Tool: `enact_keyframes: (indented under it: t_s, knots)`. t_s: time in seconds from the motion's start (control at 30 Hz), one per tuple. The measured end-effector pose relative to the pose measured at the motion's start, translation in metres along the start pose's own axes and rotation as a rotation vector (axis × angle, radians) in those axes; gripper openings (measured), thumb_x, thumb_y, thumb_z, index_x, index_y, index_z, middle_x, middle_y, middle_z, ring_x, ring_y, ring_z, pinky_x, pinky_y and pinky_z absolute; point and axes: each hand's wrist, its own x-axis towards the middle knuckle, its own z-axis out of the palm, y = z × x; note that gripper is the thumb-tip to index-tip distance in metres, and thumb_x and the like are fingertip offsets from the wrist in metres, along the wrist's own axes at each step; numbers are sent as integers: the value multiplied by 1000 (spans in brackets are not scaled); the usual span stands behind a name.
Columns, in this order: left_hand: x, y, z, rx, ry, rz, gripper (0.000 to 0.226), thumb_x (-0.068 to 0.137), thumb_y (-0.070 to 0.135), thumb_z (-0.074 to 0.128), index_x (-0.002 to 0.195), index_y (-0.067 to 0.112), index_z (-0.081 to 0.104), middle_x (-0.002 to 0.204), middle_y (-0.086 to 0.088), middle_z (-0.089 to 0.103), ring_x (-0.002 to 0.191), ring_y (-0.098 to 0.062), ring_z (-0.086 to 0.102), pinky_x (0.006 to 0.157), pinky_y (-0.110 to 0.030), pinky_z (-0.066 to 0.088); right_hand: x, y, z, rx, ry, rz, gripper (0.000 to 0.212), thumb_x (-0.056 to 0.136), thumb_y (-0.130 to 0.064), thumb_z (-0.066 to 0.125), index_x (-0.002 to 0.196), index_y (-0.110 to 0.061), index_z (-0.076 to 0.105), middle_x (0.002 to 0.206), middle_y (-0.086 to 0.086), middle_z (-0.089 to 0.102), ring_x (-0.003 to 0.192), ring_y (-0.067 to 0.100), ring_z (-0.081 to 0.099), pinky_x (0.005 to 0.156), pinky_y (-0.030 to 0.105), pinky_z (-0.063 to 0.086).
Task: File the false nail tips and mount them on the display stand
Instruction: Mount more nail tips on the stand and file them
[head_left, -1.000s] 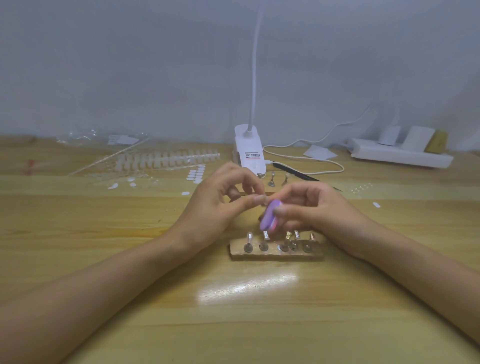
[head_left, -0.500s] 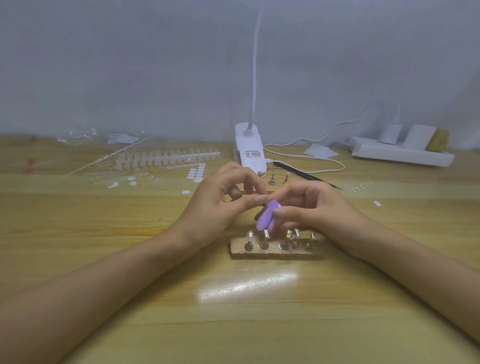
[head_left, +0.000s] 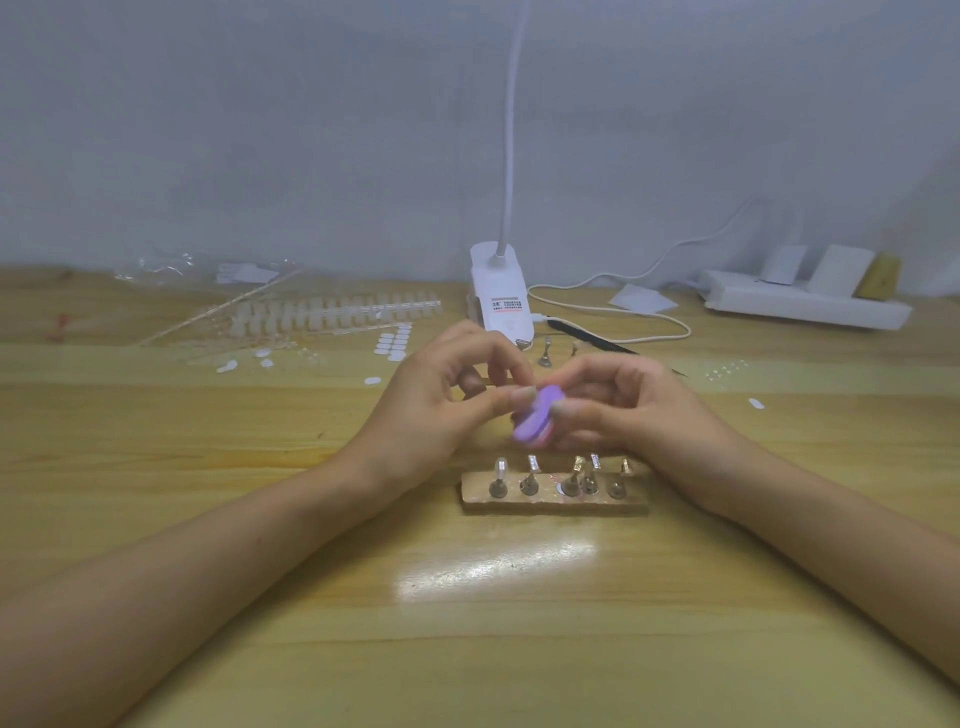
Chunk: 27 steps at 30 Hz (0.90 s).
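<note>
Purple file (head_left: 535, 418), pinched by the right hand (head_left: 631, 410), meets the left hand (head_left: 441, 410), whose fingertips likely pinch a hidden nail tip steady; stand (head_left: 553, 503) sits close at six o'clock for mounting.

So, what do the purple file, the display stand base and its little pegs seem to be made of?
Purple file: likely foam-cored abrasive block, matte, a pink layer at its edge. Display stand base: looks like wood, pale brown, dull. Pegs: probably metal, grey with small glints.
</note>
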Motion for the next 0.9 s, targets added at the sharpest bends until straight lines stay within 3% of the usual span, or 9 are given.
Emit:
enact_keyframes:
  t_s: [0.1, 0.2, 0.33, 0.43, 0.6, 0.9]
  knots:
    - [0, 1, 0, -10, -4, -6, 15, 85, 13, 73, 80, 25, 67, 89, 7, 53, 70, 0, 49, 77, -15, 42, 1, -1, -2, 105, 114, -12, 24, 81, -18, 70, 102, -8, 70, 98, 16, 76, 89, 23, 75, 77, 27, 60]
    - [0, 1, 0, 5, -3, 12, 15, 86, 11, 73, 80, 23, 67, 89, 7, 54, 73, 0, 51, 76, -15, 42, -1, -2, 0, -32, -37, 16, 19, 83, -22, 73, 101, -15, 72, 99, 14, 76, 92, 26, 75, 79, 30, 61]
    - [0, 1, 0, -10, -1, 3, 15, 85, 12, 73, 80, 24, 67, 89, 8, 54, 74, 1, 52, 75, -15, 43, 2, 0, -3, 106, 89, -13, 24, 80, -17, 70, 103, -9, 70, 99, 16, 76, 91, 25, 75, 80, 28, 60]
    - [0, 1, 0, 8, -13, 10, 14, 86, 12, 73, 81, 24, 67, 89, 9, 53, 75, 1, 51, 76, -13, 41, -1, -1, -2, -20, -71, 25, 17, 83, -18, 72, 101, -17, 72, 102, 15, 76, 94, 27, 75, 82, 32, 60]
    - [0, 1, 0, -16, -8, -10, 12, 85, 12, 73, 80, 21, 68, 87, 9, 52, 72, 1, 50, 76, -14, 41, 3, -1, -4, 122, 60, 8, 26, 82, -15, 68, 107, -7, 69, 99, 17, 76, 92, 23, 75, 76, 22, 59]
    - [0, 0, 0, -6, 2, -8, 10, 86, 11, 72, 83, 19, 68, 90, 7, 55, 75, -2, 52, 77, -16, 42, 0, -3, -2, 29, -65, 32, 18, 85, -15, 70, 103, -15, 73, 104, 17, 75, 98, 28, 74, 82, 29, 59]
